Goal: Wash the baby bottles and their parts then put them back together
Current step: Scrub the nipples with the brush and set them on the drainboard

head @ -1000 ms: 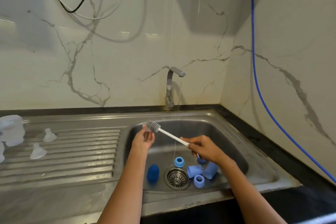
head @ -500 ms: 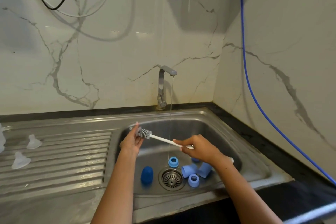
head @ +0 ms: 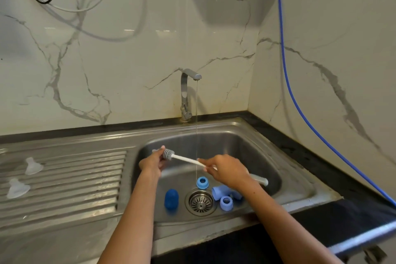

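Over the sink basin [head: 252,146], my left hand [head: 152,164] pinches a small clear bottle part [head: 154,150], mostly hidden by my fingers. My right hand [head: 227,171] grips the white handle of a bottle brush [head: 186,159], whose grey bristle head [head: 168,154] touches that part. On the basin floor lie a dark blue cap [head: 171,198], a blue ring [head: 202,182], a second ring [head: 226,202] and a light blue cap [head: 220,192]. Two clear teats [head: 33,166] [head: 17,187] stand on the drainboard.
A thin stream of water runs from the faucet [head: 186,94] down to the drain strainer [head: 200,202]. The ribbed drainboard [head: 75,178] spreads to the left. A blue hose [head: 287,83] hangs along the right wall, and a dark counter edge lies at the front right.
The brush head has moved from beside my left fingers to against the clear part. Both hands shifted slightly left in view, and the clear bottles at far left dropped out of view.
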